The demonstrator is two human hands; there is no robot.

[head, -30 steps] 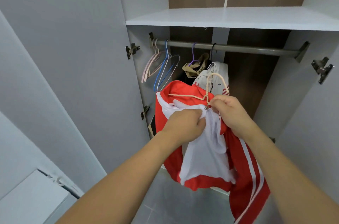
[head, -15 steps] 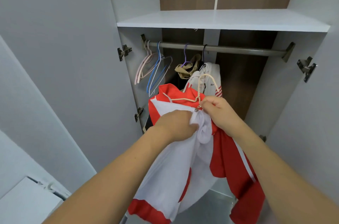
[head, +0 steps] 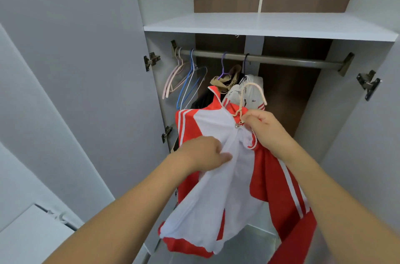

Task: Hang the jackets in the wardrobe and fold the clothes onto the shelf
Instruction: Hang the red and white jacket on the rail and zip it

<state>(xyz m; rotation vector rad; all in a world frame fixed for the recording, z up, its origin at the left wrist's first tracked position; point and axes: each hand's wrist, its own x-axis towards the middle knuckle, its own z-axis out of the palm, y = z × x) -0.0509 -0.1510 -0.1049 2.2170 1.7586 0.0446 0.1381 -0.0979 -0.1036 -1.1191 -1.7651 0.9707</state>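
In front of the open white wardrobe, the red-and-white zip-front track jacket hangs from a beige wire hanger, below the grey metal hanging rail. The right hand has its grip clenched on the base of the hanger hook together with the jacket collar. The left hand pinches the white front panel beside the zipper. On the rail hang empty pink hangers, blue hangers, a tan garment on a purple hanger and a white jacket. The white shelf lies directly above the rail.
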